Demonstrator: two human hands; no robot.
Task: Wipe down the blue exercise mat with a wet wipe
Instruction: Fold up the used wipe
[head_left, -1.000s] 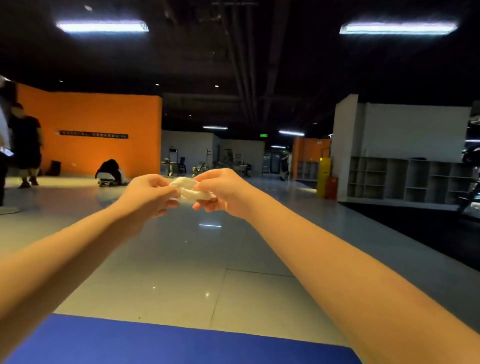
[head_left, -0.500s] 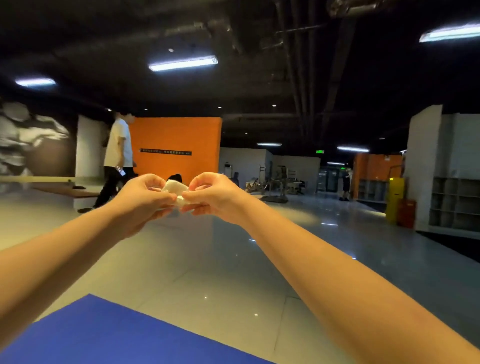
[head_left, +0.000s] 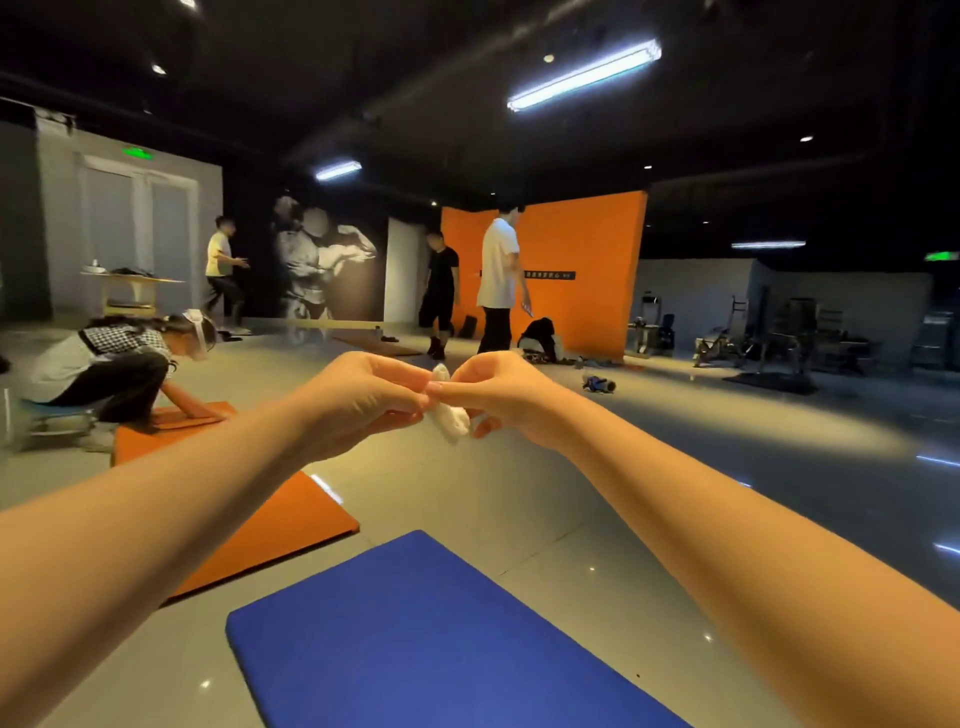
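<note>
At the far left a person (head_left: 104, 364) crouches on the floor (head_left: 519, 519), hands pressed to an orange mat (head_left: 280, 525) that runs towards the near side and ends just beside the blue mat (head_left: 415, 639), a strip of floor between them. The blue mat lies flat, low and central, under the gap between two outstretched forearms (head_left: 156, 519). Above its far corner, held up in the air, the left hand (head_left: 358, 400) and right hand (head_left: 511, 400) meet, each with fingers (head_left: 395, 371) curled and pinching a crumpled white wipe (head_left: 451, 423), which hangs bunched below the touching fingertips.
</note>
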